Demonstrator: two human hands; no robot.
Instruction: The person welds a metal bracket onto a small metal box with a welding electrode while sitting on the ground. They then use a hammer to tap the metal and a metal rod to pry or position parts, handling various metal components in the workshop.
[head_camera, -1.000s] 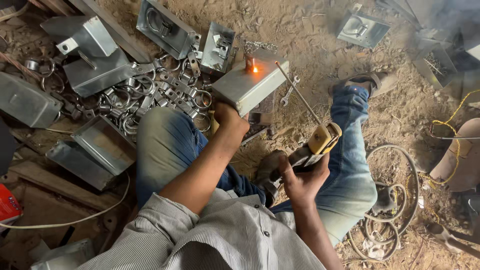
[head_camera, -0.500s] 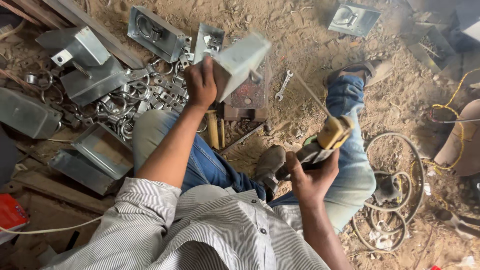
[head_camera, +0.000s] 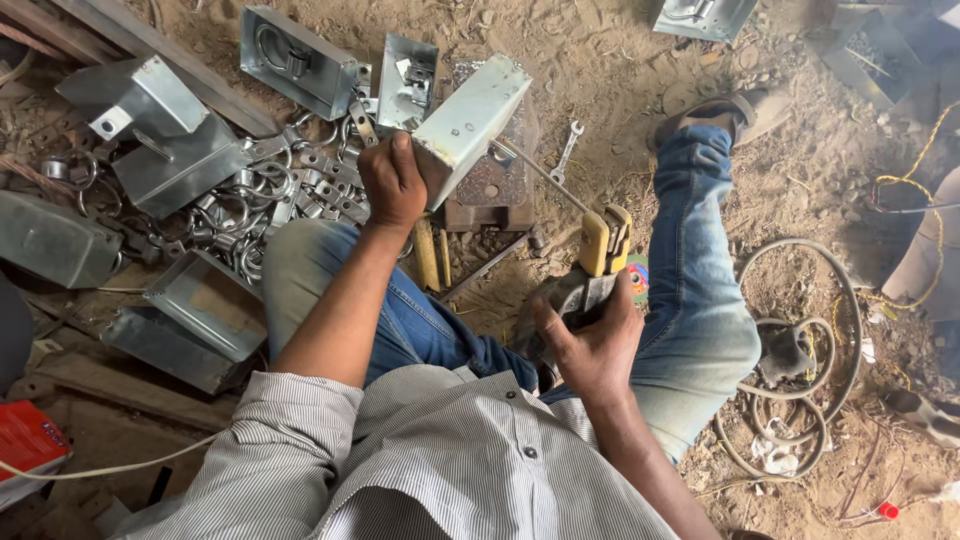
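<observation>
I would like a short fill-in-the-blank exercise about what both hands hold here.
1. The left hand grips a grey metal ____.
2. The right hand holds an electrode holder with a ____ grip.
3. The thin rod points at the ____.
4. A small spanner lies on the ____.

Missing words: box; yellow; box; ground

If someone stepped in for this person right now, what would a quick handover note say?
Left hand: grips the grey metal box, tilted up off the ground.
Right hand: holds the yellow-headed electrode holder; its welding rod reaches to the box's underside.
Nearby: more metal boxes and a heap of metal rings lie to the left, a spanner on the sand, coiled cable to the right.
Done: cannot tell. No spark shows at the rod tip.
</observation>
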